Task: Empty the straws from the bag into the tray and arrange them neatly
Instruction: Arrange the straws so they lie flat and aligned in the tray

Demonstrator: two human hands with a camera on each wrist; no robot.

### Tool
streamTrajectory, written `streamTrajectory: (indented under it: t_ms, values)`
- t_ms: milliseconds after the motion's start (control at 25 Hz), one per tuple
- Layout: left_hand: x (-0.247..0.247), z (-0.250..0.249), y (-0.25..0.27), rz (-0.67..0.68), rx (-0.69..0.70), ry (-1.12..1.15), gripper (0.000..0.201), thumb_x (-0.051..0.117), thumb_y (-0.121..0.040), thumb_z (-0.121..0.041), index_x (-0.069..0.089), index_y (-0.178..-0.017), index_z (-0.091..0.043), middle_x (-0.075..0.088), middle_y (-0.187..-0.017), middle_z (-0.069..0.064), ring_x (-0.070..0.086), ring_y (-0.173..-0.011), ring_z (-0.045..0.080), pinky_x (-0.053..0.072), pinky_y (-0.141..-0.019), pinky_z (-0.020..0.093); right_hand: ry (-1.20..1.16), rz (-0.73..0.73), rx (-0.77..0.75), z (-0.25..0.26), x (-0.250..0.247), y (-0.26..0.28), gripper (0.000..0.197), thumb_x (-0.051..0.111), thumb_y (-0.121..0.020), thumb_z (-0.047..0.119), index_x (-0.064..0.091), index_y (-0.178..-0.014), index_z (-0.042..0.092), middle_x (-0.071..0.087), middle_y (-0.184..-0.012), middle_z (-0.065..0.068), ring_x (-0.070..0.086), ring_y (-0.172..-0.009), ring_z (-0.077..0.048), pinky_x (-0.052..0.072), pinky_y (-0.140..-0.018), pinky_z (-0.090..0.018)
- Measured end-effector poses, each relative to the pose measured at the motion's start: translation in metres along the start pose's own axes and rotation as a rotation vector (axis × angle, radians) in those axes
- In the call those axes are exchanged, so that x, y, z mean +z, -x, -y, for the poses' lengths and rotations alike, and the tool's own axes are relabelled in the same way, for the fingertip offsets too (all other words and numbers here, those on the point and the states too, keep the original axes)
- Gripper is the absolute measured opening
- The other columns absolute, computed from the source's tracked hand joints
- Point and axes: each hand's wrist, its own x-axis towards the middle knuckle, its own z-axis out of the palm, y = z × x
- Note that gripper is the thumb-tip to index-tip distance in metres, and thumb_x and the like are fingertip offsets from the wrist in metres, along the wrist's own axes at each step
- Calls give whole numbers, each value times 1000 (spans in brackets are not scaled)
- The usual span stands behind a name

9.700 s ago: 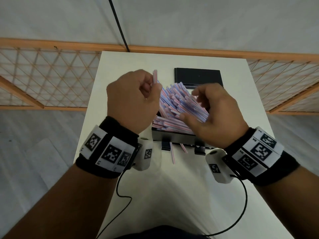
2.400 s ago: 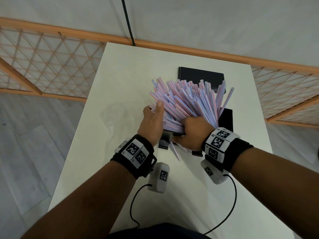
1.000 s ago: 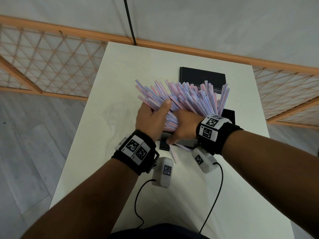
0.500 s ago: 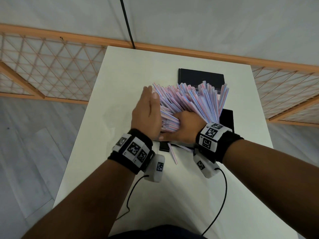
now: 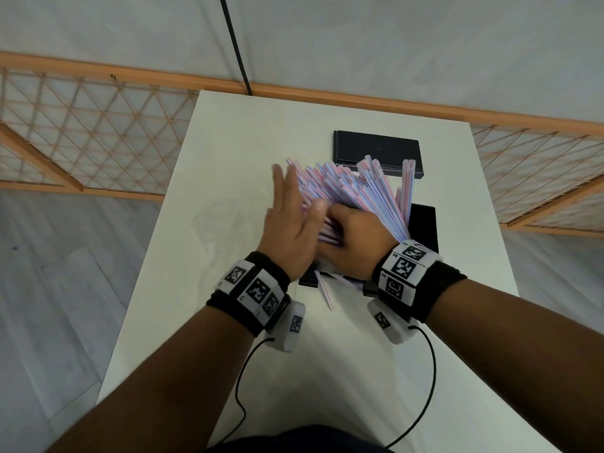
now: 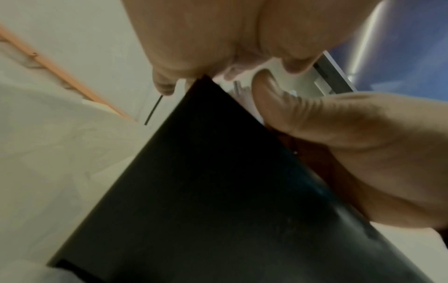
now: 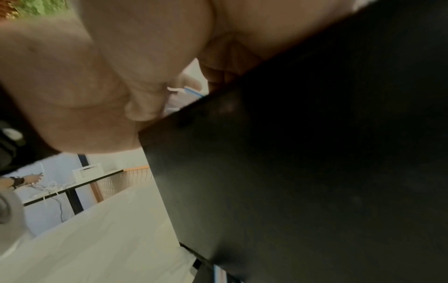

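A thick fan of pink-and-blue striped straws [image 5: 359, 191] lies in the black tray [image 5: 425, 223] at mid table, far ends sticking up and out past it. My left hand [image 5: 291, 197] presses flat, fingers straight, against the fan's left side. My right hand [image 5: 349, 230] is curled over the straws' near ends and grips them. In the left wrist view my thumb [image 6: 315, 124] sits by the tray's dark wall [image 6: 218, 191]. The right wrist view shows the tray wall [image 7: 315, 172] and a sliver of straws [image 7: 186, 95]. What looks like the clear bag [image 5: 222, 220] lies flat to the left.
A second flat black piece [image 5: 376, 148] lies behind the tray. Two loose straws [image 5: 325, 292] poke out on the white table [image 5: 327, 371] at the tray's near edge. A wooden lattice fence [image 5: 98, 138] runs behind the table.
My left hand has gone from curled on the straws to flat against their left side. The fan's left edge has been pushed in toward the right. My right hand keeps its grip.
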Motion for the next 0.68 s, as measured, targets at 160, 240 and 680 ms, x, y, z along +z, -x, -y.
streamTrajectory:
  t_ms: [160,240,680]
  values:
    - [-5,11,2,-255,-391,445,59,42,-87,-67,52,-130,-29,55,-130,-9,52,-127,18,34,-116,36,-9,-1,-92,-3,-11,15,38,68,-85,36,63,-115,13,70,-104,-6,63,-96,-27,49,-84,-34]
    - [-3,12,4,-251,-428,502,66,45,-74,-73,57,-120,-28,61,-125,-4,58,-120,21,43,-109,46,11,-33,-146,-6,-13,26,42,62,-85,30,62,-122,9,69,-111,-11,63,-103,-32,51,-89,-38]
    - [5,-6,5,16,-311,243,71,29,-105,-43,-14,-157,-18,11,-167,-1,20,-150,14,14,-106,13,277,181,88,-29,-14,49,25,58,-84,44,62,-88,20,66,-88,-4,63,-88,-31,51,-70,-34]
